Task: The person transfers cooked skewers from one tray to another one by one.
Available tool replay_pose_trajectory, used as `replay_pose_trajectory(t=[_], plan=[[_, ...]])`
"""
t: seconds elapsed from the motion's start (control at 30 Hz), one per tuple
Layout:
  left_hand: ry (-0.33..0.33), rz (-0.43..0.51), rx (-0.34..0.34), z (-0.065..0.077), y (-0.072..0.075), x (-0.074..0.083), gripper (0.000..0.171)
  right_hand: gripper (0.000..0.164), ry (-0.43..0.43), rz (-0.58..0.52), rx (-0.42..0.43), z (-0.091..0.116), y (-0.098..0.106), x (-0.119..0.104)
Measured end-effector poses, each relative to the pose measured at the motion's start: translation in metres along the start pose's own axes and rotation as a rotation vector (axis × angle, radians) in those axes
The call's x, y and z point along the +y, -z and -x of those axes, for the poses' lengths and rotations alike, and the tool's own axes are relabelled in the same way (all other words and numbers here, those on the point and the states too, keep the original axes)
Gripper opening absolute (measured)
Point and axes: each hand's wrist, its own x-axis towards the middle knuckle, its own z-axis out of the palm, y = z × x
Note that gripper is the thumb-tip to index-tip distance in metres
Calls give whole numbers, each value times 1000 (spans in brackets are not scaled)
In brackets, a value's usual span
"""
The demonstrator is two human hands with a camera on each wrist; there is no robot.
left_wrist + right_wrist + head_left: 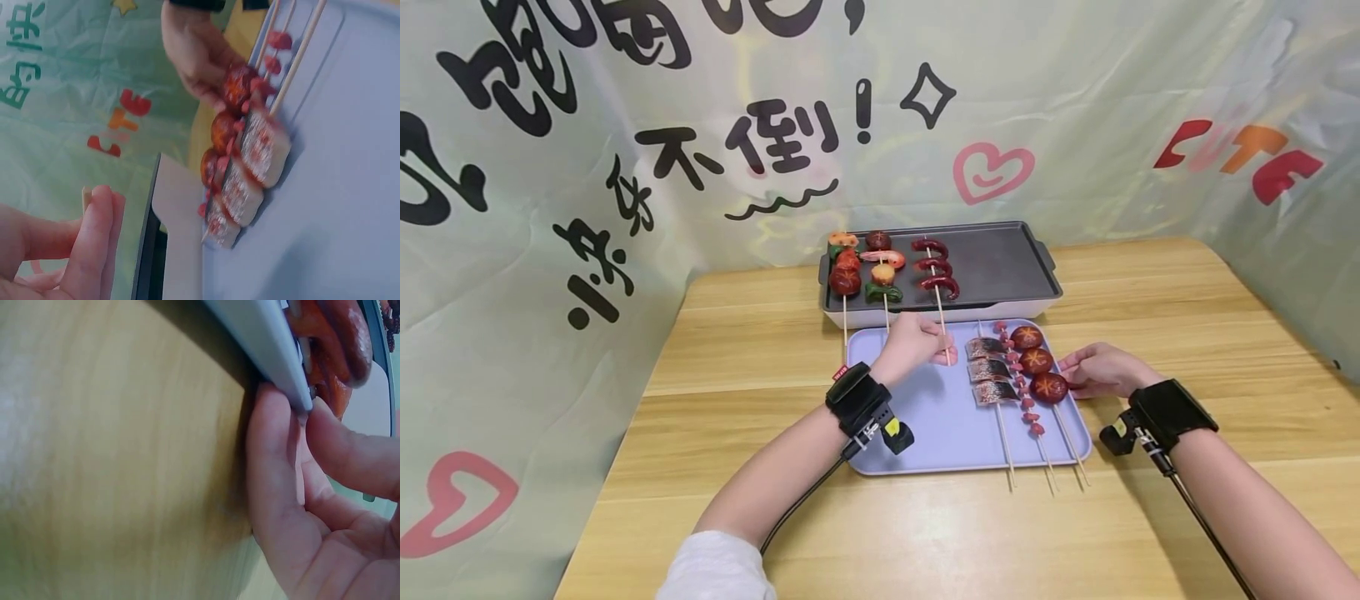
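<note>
And here's the left grip (916,342), thumb and fingers pinching the bare stick of a skewer of red curls (934,267)! Its long axis runs front to back, threaded end pointing away from the person, near end slanting a touch to the right. The curls sit over the left-middle of the griddle (1000,258), the stick crossing the near rim; whether they touch the metal, I can't tell.

Over to the right grip (1101,371): thumb above, finger beneath, pinching the edge of the lilac tray (917,425) on the wooden desk (722,333).

Writing now: the cloth backdrop (1112,83) shouts "CUTE" in coloured letters, with "快乐不倒!" in black on the left. A red tag (840,372) by the left wristband (856,400) carries lettering too small to read.

Lovely look to this skewer: three glossy, dark-red, bent pieces, spaced along a pale, thin stick. Two mixed skewers lie to its left; fish, pink-bead and mushroom skewers line the tray's right side.
</note>
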Motion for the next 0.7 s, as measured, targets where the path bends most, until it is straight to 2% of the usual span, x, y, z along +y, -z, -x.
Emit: replay_pose_trajectory(t=[0.27,0.57,0.7], plan=[[-21,113,-69,23,-7,-9,10,26,0,-1,-6,0,0,0],[-19,198,-100,48,-16,-24,10,26,14,6,-10,-1,1,2],[-33,207,-117,61,-19,-29,10,27,14,-1,-12,-1,1,2]])
